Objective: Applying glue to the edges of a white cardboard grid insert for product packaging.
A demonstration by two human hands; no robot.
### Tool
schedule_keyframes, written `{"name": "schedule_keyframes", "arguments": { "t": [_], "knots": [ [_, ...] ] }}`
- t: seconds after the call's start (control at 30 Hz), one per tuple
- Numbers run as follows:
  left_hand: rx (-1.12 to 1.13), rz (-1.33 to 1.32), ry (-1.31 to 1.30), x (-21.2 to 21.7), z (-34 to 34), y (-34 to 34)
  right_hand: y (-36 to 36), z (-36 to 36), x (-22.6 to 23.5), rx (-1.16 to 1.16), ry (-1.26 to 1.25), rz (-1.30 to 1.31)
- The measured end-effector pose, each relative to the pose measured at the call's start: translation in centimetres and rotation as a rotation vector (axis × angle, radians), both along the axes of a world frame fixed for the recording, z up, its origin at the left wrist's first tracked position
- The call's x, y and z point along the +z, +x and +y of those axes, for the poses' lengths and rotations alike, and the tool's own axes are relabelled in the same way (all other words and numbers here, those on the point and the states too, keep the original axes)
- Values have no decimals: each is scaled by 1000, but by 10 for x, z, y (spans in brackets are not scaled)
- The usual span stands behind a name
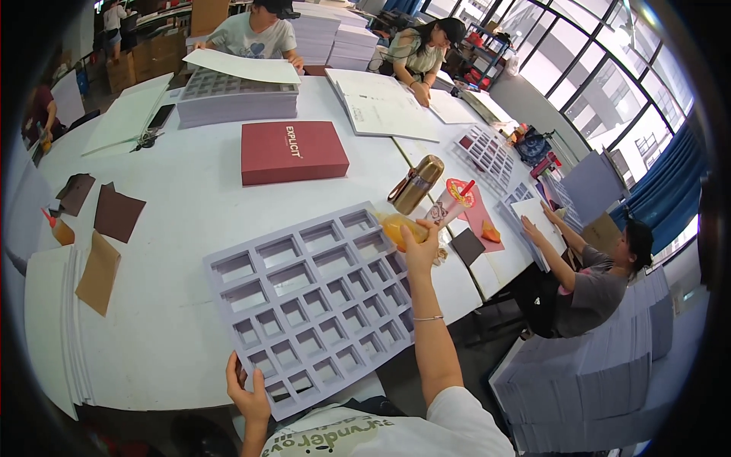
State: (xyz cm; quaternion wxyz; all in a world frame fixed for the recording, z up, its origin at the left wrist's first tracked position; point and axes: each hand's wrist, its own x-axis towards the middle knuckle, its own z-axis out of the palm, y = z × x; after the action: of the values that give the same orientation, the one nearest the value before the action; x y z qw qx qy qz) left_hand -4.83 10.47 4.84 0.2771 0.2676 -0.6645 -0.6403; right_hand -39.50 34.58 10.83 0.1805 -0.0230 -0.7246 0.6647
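A pale grey compartment tray (308, 293) with many square and rectangular openings lies tilted over the table's near edge. My left hand (250, 392) grips its near left corner, thumb on top and the other fingers at the edge. My right hand (420, 250) is closed round a squeeze bottle (397, 230) with yellow-orange contents, held over the tray's far right corner. The bottle's nozzle points left, toward the tray's far edge. Just beyond that hand stand a gold flask (416, 185) and a drink cup (451, 201) with a red straw.
A dark red box (293, 152) lies on the white table (175, 305). Brown paper pieces (119, 212), another squeeze bottle (61, 230) and white boards (49, 327) are at the left. Three co-workers handle boards around the table. Stacked boards (579, 381) stand at the right.
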Motion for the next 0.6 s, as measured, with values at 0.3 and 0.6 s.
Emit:
{"name": "schedule_keyframes", "arguments": {
  "t": [0.3,0.6],
  "knots": [
    [-7,-13,6,4,-1,1,18,-23,-6,-163,654,372],
    [-9,-22,1,-3,-3,1,20,-24,3,-141,448,315]
  ]
}}
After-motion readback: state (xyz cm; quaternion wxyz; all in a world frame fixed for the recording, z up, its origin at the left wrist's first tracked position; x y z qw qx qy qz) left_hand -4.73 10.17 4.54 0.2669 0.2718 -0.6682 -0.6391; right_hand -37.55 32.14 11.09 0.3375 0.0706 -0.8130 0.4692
